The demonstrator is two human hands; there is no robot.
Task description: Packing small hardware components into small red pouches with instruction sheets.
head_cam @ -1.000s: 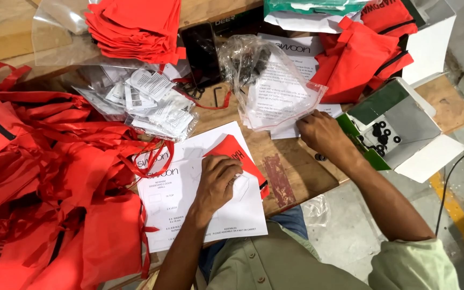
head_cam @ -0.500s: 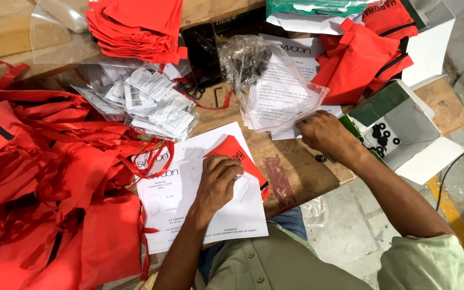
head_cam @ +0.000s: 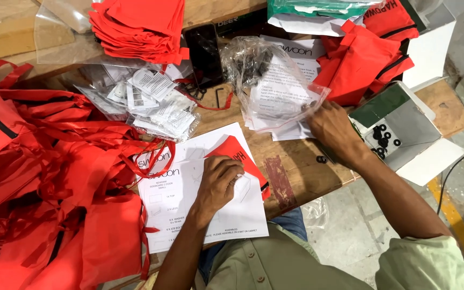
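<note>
A clear plastic bag (head_cam: 275, 86) is lying on the wooden worktop (head_cam: 296, 161), over a stack of printed white sheets (head_cam: 291, 59), with dark small parts bunched in its far end. The person's right hand (head_cam: 331, 126) is now gripping the bag's near corner, fingers (head_cam: 310, 107) pinched together on the plastic; a second ago this hand was resting lower, at the edge of the sheets, and it has since moved up onto the bag. Just right of the bag, an open white and green cardboard box (head_cam: 404, 123) is holding several black rubber washers (head_cam: 379, 134). One loose black washer (head_cam: 321, 159) is lying on the worktop below the bag, beside the right wrist. Left of the bag and nearer the person, the left hand (head_cam: 218, 180) is staying pressed on a white instruction sheet (head_cam: 189, 198), fingers curled together over it, unchanged from before, touching a small red pouch (head_cam: 237, 153) lying on that sheet. Further left of the bag, small clear packets of folded leaflets (head_cam: 154, 104) are piling up, and red fabric bags (head_cam: 55, 177) are heaped beyond them.
</note>
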